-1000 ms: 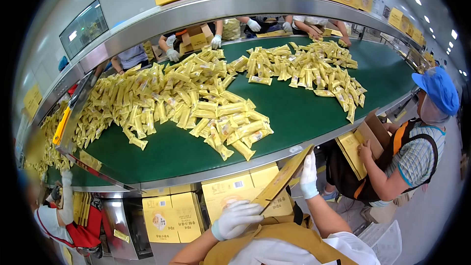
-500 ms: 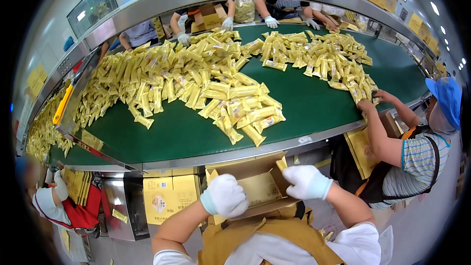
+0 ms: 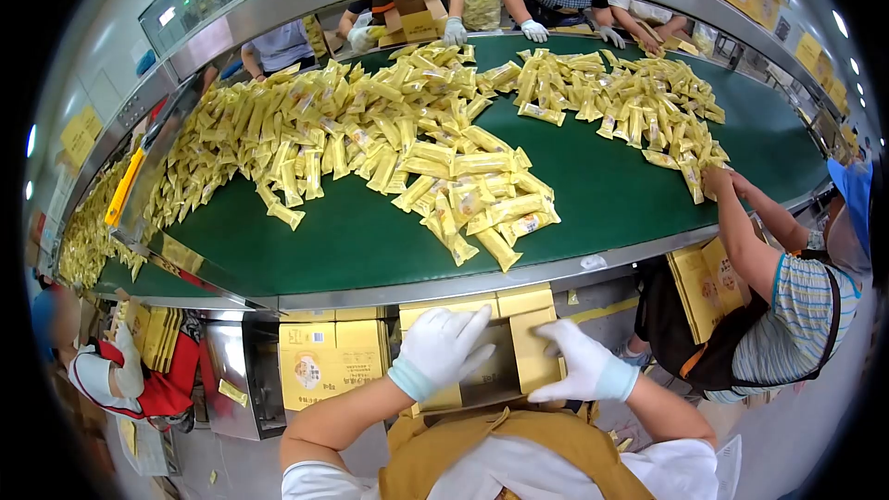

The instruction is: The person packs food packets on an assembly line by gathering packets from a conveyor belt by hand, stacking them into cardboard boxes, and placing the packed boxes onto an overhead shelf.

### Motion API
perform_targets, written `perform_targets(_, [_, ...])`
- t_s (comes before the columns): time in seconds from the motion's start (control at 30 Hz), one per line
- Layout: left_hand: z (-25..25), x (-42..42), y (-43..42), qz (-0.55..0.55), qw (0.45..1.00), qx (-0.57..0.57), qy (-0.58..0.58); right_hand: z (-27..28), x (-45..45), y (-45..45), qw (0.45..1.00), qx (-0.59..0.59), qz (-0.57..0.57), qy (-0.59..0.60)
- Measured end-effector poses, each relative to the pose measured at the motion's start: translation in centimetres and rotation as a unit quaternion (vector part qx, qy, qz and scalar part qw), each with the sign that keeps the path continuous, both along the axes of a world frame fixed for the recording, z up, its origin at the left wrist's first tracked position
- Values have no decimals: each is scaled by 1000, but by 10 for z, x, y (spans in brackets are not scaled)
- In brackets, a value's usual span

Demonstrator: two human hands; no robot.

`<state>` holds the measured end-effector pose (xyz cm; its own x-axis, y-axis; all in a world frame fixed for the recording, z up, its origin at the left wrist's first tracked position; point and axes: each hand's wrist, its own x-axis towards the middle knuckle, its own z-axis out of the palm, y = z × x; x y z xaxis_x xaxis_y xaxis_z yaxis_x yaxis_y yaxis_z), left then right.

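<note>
An upright yellow cardboard carton [image 3: 534, 352] stands against my body, below the belt's near edge, with its flaps up or spread and part of its dark inside showing. My left hand [image 3: 443, 347], in a white glove, is over the carton's left side with its fingers stretched and apart. At the right flap is my right hand [image 3: 585, 359], also gloved, its fingers spread and curved round the flap's outer edge; whether it touches is hard to tell. Yellow wrapped snack packs [image 3: 486, 194] lie heaped on the green conveyor belt [image 3: 370, 250] beyond the carton.
Stacked yellow cartons [image 3: 324, 366] stand to my left below the belt. A co-worker in a blue cap [image 3: 850, 194] reaches onto the belt at the right; another in a red apron [image 3: 171, 372] is at the left. Gloved co-workers' hands [image 3: 535, 31] work along the far side.
Both my hands have gone from closed on the carton's edges to spread fingers. The right flap now lies flatter across the opening. The co-worker on the right has brought both hands together at the packs.
</note>
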<state>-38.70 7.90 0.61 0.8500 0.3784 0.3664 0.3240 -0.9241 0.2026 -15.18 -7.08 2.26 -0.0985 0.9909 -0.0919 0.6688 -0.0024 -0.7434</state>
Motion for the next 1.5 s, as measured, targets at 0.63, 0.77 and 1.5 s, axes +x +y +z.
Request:
perform_targets(0.63, [26,-9,20,1,976,-217,-25,-158,60,1,851,59,-375,362])
perform_targets(0.77, [-18,-7,33,-23,809,-529,-255,-198,40,-5,881,102,-305,347])
perform_targets(1.5, [-151,-37,-3,252,903,-346,-40,-70,-86,40,942,23,-178,-282])
